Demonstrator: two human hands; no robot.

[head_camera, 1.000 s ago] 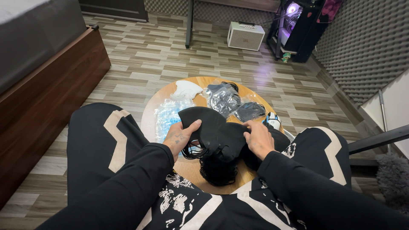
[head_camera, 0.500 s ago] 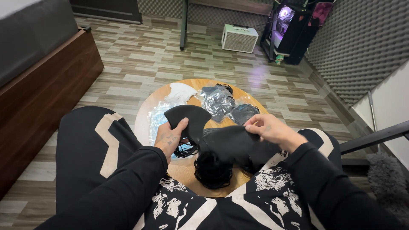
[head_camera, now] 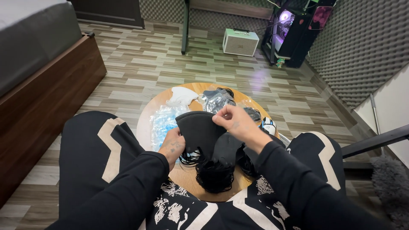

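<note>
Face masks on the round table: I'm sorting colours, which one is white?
The white fabric face mask at the table's far left edge; the others are black or wrapped in clear plastic.

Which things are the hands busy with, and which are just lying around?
In hand:
- black face mask, held by left hand and right hand
- pile of black masks beneath

Lying about:
- white mask
- clear plastic wrappers
- small white speaker box
- lit computer tower

White speaker box (head_camera: 240, 41), computer tower (head_camera: 294, 32)
</note>
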